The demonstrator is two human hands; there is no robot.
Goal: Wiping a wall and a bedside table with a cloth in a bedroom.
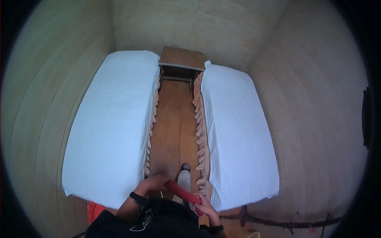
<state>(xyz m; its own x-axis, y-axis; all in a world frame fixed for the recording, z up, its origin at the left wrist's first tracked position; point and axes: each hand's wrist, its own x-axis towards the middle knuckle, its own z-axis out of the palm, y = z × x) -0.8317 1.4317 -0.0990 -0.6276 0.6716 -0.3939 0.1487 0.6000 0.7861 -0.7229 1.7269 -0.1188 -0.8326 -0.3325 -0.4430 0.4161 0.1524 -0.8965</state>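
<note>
Low in the view, my right hand (pixel 204 204) is wrapped round a red cylindrical object (pixel 180 190), which lies diagonally in front of my body. My left hand (pixel 158 182) is at the object's upper left end, smeared by motion, so its grip is unclear. A foot (pixel 185 168) in a dark shoe, below a pale trouser leg, is on the wooden floor just beyond the object.
White-sheeted beds (pixel 107 119) (pixel 240 131) with ruffled skirts flank a narrow wooden-floored aisle (pixel 172 119). A wooden side table (pixel 182 55) stands at its far end. Panelled walls surround them. A dark rail (pixel 278 224) with hangers is lower right; red fabric (pixel 95 210) is lower left.
</note>
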